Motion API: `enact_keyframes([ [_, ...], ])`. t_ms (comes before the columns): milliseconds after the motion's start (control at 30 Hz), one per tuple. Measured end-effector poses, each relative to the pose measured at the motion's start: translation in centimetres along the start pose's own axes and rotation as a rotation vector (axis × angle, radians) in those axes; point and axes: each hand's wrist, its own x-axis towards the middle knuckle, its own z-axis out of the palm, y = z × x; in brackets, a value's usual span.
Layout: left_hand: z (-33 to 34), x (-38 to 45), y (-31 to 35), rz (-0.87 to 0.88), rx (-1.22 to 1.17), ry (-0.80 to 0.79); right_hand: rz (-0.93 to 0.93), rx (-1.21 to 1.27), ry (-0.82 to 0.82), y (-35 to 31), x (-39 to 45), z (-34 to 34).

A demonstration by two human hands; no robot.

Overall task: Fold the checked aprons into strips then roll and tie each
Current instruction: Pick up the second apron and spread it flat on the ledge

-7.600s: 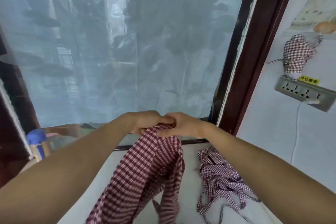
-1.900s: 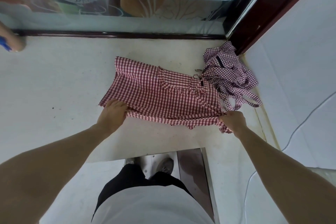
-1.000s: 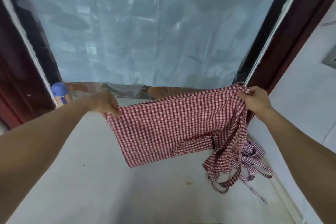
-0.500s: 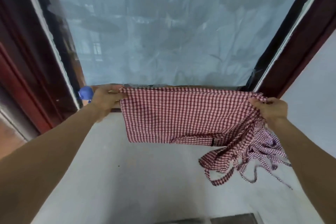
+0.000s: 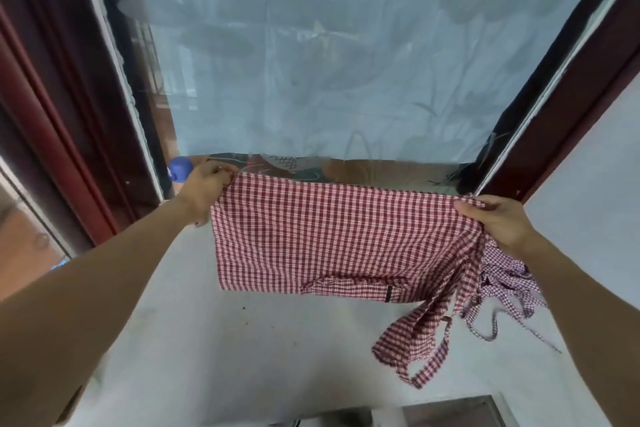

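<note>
A red-and-white checked apron (image 5: 332, 236) hangs folded in the air above the white sill, stretched wide between my hands. My left hand (image 5: 204, 189) pinches its upper left corner. My right hand (image 5: 498, 222) grips its upper right end, where the cloth bunches up. The apron's straps (image 5: 415, 340) dangle from the lower right. A second checked apron (image 5: 502, 284), crumpled with loose ties, lies on the sill at the right, partly behind my right forearm.
The white sill (image 5: 259, 357) runs below a frosted window (image 5: 329, 62) with dark red frames on both sides. A blue-capped item (image 5: 180, 168) stands at the far left corner. A white wall (image 5: 588, 184) closes the right side.
I lifted the apron off the sill about two seconds ago and hold it spread in the air. Over the last second it stayed stretched between my hands.
</note>
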Motion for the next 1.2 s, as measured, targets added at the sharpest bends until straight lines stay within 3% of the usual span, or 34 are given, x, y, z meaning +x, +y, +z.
enact_keyframes([
  [167, -1.7, -0.1, -1.6, 0.046, 0.15, 0.035, -0.035, -0.02, 0.034, 0.2, 0.1, 1.4],
  [400, -2.0, -0.3, -3.0, -0.003, 0.115, -0.053, 0.016, -0.224, -0.069, 1.2, 0.2, 0.9],
  [567, -2.7, -1.8, -4.3, -0.196, 0.26, -0.566, 0.335, -0.331, -0.404, 1.7, 0.5, -0.1],
  [633, -2.7, -2.2, -4.6, -0.205, 0.305, -0.657, 0.411, -0.422, -0.463, 2.1, 0.8, -0.4],
  [767, -3.0, -1.8, -5.0, -0.252, 0.389, -0.8, 0.605, -0.572, -0.761, 1.9, 2.3, -1.4],
  [933, -3.0, 0.5, -8.5, -0.295, 0.501, -0.674, 0.689, -0.644, -0.903, 1.4, 5.7, -0.8],
  [1033, -1.4, 0.7, -8.9, -0.383, 0.456, -0.491, 0.683, -0.608, -0.832, 2.7, 7.1, 1.5],
  [1200, 2.9, 0.8, -13.6, -0.57, 0.436, -0.179, 0.396, -0.76, -0.595, 11.1, 10.0, 7.9],
])
